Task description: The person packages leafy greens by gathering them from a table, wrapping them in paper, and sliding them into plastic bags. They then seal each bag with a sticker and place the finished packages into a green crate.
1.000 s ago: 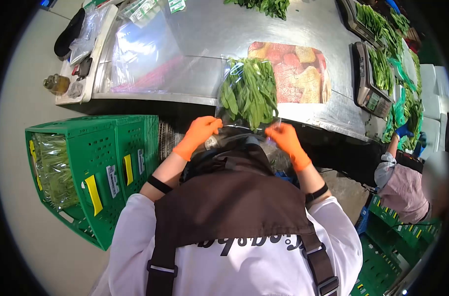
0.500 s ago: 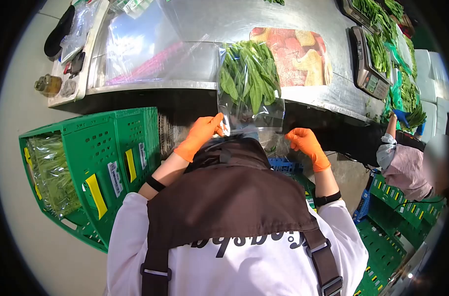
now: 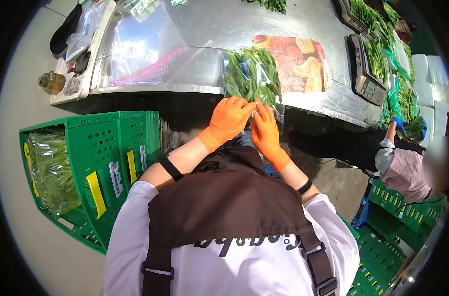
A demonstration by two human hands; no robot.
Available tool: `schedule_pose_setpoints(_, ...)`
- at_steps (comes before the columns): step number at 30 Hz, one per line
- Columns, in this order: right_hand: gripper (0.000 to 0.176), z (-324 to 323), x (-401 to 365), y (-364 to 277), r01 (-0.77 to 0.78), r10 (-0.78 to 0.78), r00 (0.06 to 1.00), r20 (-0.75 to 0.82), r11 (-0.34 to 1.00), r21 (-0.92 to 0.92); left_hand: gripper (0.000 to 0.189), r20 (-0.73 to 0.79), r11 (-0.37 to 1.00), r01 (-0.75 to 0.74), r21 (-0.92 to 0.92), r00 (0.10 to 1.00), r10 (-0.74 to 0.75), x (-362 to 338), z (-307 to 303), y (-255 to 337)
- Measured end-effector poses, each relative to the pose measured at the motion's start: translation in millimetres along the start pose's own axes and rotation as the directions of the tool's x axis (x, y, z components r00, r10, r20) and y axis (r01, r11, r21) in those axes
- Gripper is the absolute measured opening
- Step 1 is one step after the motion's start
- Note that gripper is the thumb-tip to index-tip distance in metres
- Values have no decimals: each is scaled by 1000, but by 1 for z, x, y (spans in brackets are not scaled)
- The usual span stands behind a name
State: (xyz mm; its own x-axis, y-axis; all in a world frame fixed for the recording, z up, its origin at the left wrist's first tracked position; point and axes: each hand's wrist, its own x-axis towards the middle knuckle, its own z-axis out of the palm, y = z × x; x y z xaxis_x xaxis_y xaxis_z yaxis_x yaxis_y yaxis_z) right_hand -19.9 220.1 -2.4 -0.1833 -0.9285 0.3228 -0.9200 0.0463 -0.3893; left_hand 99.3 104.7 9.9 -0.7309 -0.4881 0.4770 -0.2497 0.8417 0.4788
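Observation:
A clear plastic bag of leafy greens lies over the front edge of the metal table, with its near end bunched toward me. My left hand, in an orange glove, is closed on the gathered plastic of the bag. Right beside it, my right hand, also gloved in orange, pinches the same end. The fingertips of both hands meet at the bag's neck. Whether anything small sits between them is hard to make out.
A green crate with bagged greens stands at left. Flat plastic bags, a patterned board and a scale rest on the table. At right, a co-worker's blue-gloved hand touches greens. More green crates sit lower right.
My right hand has come in from the right and now meets my left at the bag's end. My left hand has moved up and right. The bag's end is now gathered instead of spread.

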Motion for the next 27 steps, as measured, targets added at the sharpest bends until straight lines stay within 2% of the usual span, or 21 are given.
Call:
schedule_pose_setpoints(4, 46, 7, 49, -8, -43, 30, 994, -101, 991, -126, 19, -72, 1000, 24, -20, 997, -25, 16, -5, 4)
schedule_pose_setpoints(6, 50, 12, 54, -11, -159, 146, 981, 127, 982, 103, 19, -68, 999, 50, -10, 996, -51, 22, -9, 5)
schedule_pose_setpoints(7, 55, 22, 48, -8, -291, 252, 925, 285, 952, 100, 20, -119, 999, 36, -40, 992, -41, 26, -13, 7)
schedule_pose_setpoints(8, 55, 29, 45, 0, -286, 249, 927, 281, 953, 101, 22, -172, 997, 20, -71, 985, -32, 29, -16, 7)
schedule_pose_setpoints(9, 56, 28, 47, 2, -126, 124, 986, 110, 992, 17, 22, -141, 998, 40, -45, 989, -46, 26, -16, 7)
schedule_pose_setpoints(10, 58, 26, 49, 4, 21, -25, 998, -49, 995, -95, 22, -147, 998, 40, -44, 988, -46, 23, -15, 8)
schedule_pose_setpoints(11, 64, 27, 53, 10, -29, 6, 995, -97, 971, -238, 22, -155, 997, 33, -64, 987, -43, 21, -13, 9)
schedule_pose_setpoints(12, 64, 24, 59, 15, -23, -1, 995, -100, 970, -242, 22, -164, 996, 25, -84, 986, -39, 22, -14, 12)
schedule_pose_setpoints(14, 68, 16, 68, 24, -226, 214, 974, -80, 951, -209, 23, -168, 997, 21, -69, 985, -33, 22, -16, 16)
schedule_pose_setpoints(15, 70, 5, 80, 12, -391, 423, 903, 77, 882, -262, 23, -173, 995, 27, -97, 984, -43, 22, -15, 17)
schedule_pose_setpoints(16, 70, 8, 78, 17, -386, 418, 905, 78, 884, -263, 24, -176, 991, 32, -126, 983, -54, 22, -14, 17)
schedule_pose_setpoints(18, 71, 17, 74, 26, -172, 171, 985, 32, 985, 13, 25, -181, 989, 45, -140, 981, -70, 20, -11, 15)
schedule_pose_setpoints(19, 69, 17, 71, 21, -76, 76, 997, -14, 997, 23, 27, -166, 992, 40, -120, 984, -60, 20, -11, 14)
schedule_pose_setpoints(20, 64, 18, 69, 14, -250, 247, 941, 232, 968, -17, 28, -146, 994, 38, -101, 988, -53, 17, -11, 13)
schedule_pose_setpoints(21, 63, 34, 65, 19, -68, 63, 995, 82, 996, 58, 32, -175, 996, -7, -84, 985, -8, 16, -10, 14)
schedule_pose_setpoints(22, 62, 43, 69, 17, 125, -116, 990, -84, 987, 102, 32, -175, 997, -7, -83, 984, -8, 16, -12, 16)
schedule_pose_setpoints(23, 55, 55, 72, 12, -124, 137, 990, 14, 841, 527, 32, -163, 996, -23, -92, 987, 8, 14, -14, 19)
schedule_pose_setpoints(24, 55, 59, 80, 16, -123, 139, 990, 10, 840, 528, 33, -151, 994, -41, -101, 988, 25, 12, -16, 23)
schedule_pose_setpoints(25, 52, 63, 90, 22, -91, 96, 995, -3, 953, 289, 32, -145, 993, -41, -112, 989, 25, 8, -15, 23)
schedule_pose_setpoints(26, 49, 67, 96, 25, -55, 55, 998, -2, 998, 32, 32, -139, 993, -43, -112, 990, 28, 3, -15, 21)
schedule_pose_setpoints(27, 49, 63, 104, 21, -74, 74, 997, 2, 997, 18, 31, -137, 993, -16, -117, 991, 0, 0, -15, 17)
